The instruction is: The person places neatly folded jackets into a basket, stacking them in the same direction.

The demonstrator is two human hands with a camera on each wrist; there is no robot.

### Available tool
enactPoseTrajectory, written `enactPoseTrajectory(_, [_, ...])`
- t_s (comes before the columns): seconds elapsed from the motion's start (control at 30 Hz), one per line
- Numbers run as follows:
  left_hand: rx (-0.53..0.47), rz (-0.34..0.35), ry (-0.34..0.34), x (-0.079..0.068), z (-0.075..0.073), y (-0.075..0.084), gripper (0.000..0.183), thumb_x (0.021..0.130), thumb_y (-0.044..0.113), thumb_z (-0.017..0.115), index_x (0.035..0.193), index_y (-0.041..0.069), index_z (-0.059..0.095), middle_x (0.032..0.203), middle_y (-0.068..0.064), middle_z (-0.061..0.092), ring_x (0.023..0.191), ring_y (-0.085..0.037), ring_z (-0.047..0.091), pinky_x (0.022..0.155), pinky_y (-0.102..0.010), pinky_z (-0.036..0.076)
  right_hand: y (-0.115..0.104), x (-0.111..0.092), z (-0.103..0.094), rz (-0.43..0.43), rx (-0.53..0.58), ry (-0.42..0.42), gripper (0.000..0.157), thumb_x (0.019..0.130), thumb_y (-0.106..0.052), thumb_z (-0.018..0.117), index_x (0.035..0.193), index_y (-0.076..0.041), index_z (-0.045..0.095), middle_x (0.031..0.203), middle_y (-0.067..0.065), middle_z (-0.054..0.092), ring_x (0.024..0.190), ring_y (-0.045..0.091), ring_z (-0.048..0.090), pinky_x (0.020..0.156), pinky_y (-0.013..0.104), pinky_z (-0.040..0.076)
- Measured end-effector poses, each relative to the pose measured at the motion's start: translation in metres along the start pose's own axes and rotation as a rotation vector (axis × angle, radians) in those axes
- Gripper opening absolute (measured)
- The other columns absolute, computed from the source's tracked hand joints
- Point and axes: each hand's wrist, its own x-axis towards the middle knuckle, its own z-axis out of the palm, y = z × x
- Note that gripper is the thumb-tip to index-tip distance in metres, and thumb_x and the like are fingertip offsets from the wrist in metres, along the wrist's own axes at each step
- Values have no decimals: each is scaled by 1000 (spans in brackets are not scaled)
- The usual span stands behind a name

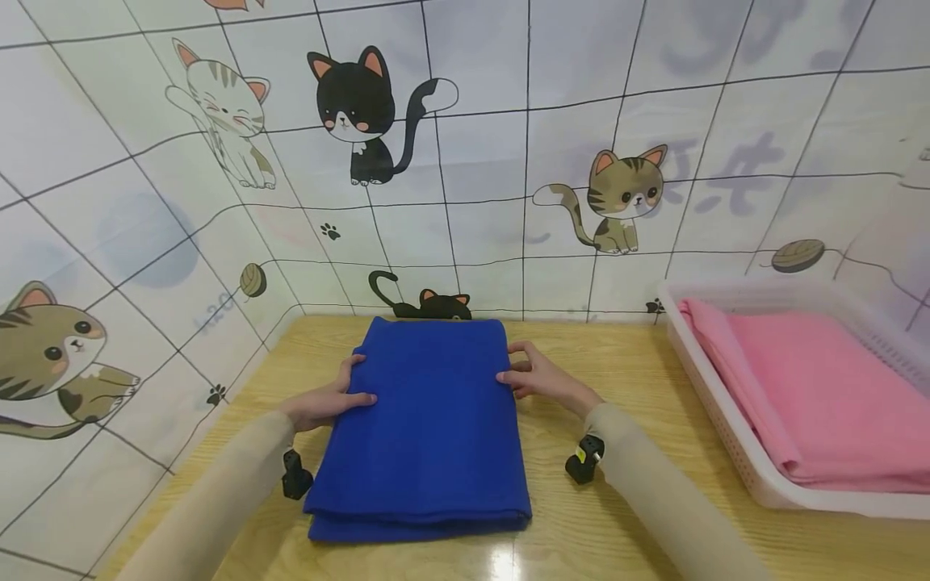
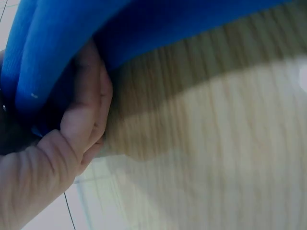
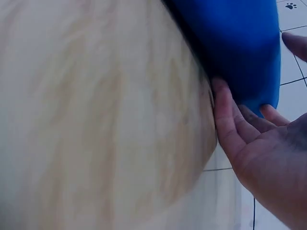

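Note:
A folded blue cloth (image 1: 436,420) lies in layers on the wooden table, its loose lower layer showing at the near edge. At its left side, my left hand (image 1: 330,399) grips the edge with the thumb on top. The left wrist view shows the fingers (image 2: 86,103) of that hand tucked under the fold, their tips hidden by the blue fabric. My right hand (image 1: 541,375) is at the opposite side, fingertips touching the cloth's right edge. In the right wrist view its fingers (image 3: 228,112) reach along the cloth's underside, fairly straight, and the thumb stands apart from them.
To the right, a white plastic basket (image 1: 734,436) holds folded pink cloth (image 1: 835,387). A wall covering (image 1: 479,161) with cat drawings and grid lines rises behind and to the left of the table (image 1: 603,355). Small black cameras sit on both wrists.

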Motion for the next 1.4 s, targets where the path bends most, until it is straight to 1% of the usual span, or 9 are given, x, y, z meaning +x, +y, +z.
enactPoseTrajectory(0.17, [-27, 22, 17, 6, 6, 5, 89, 96, 19, 58, 150, 21, -13, 152, -29, -8, 134, -53, 22, 102, -64, 29, 3, -5, 0, 6, -17, -10, 88, 90, -25, 68, 152, -10, 7, 147, 29, 30, 129, 39, 41, 96, 49, 44])
enactPoseTrajectory(0.27, [-21, 40, 20, 12, 8, 11, 87, 97, 18, 57, 150, 21, -12, 152, -29, -7, 134, -53, 22, 102, -63, 30, 1, -6, 1, -7, -46, 5, 98, 88, -28, 70, 155, -20, -1, 155, 23, 14, 138, 42, 25, 104, 57, 33])
enactPoseTrajectory(0.37, [-19, 54, 21, 21, 10, 16, 87, 97, 17, 57, 151, 21, -11, 152, -29, -5, 135, -52, 23, 103, -63, 29, -4, -6, 1, -30, -57, 25, 100, 87, -28, 70, 155, -27, -4, 159, 16, -3, 142, 43, 9, 108, 61, 20])
enactPoseTrajectory(0.43, [-17, 60, 15, 26, 11, 20, 87, 97, 17, 57, 151, 21, -11, 152, -30, -4, 135, -52, 23, 103, -63, 30, -5, -5, -1, -32, -53, 41, 99, 88, -29, 70, 155, -28, -3, 159, 12, -9, 143, 41, 3, 110, 60, 14])
enactPoseTrajectory(0.63, [-37, 64, 26, 43, 20, 28, 86, 97, 15, 57, 152, 23, -8, 153, -29, 0, 134, -51, 26, 102, -62, 31, -7, -6, -9, -19, -80, 102, 99, 87, -28, 71, 156, -21, -1, 159, 18, -5, 143, 40, 4, 111, 59, 11])
enactPoseTrajectory(0.8, [-53, 53, 69, 55, 28, 34, 85, 95, 15, 59, 152, 25, -2, 154, -26, 2, 132, -49, 32, 101, -61, 34, -5, -9, -19, -17, -126, 139, 100, 86, -25, 73, 156, -19, 1, 159, 18, -5, 143, 42, 4, 110, 61, 12])
enactPoseTrajectory(1.03, [-33, 46, 107, 71, 40, 49, 84, 93, 15, 61, 153, 25, 2, 154, -25, 6, 131, -48, 34, 99, -61, 36, -8, -13, -32, -18, -152, 184, 98, 86, -19, 71, 156, -14, 2, 158, 22, -4, 141, 45, 7, 110, 61, 12])
enactPoseTrajectory(1.23, [-39, 36, 140, 76, 52, 58, 85, 91, 13, 62, 153, 25, 5, 154, -24, 10, 130, -46, 37, 99, -61, 37, -13, -18, -38, -17, -171, 184, 96, 87, -13, 68, 155, -12, 0, 156, 26, -1, 139, 49, 12, 109, 62, 15])
enactPoseTrajectory(1.4, [-49, 45, 164, 78, 59, 64, 80, 92, 13, 58, 153, 24, 7, 155, -23, 11, 131, -45, 37, 100, -60, 36, -15, -19, -45, -24, -226, 176, 97, 86, -17, 68, 156, -13, 1, 157, 25, -1, 139, 49, 13, 108, 62, 16])
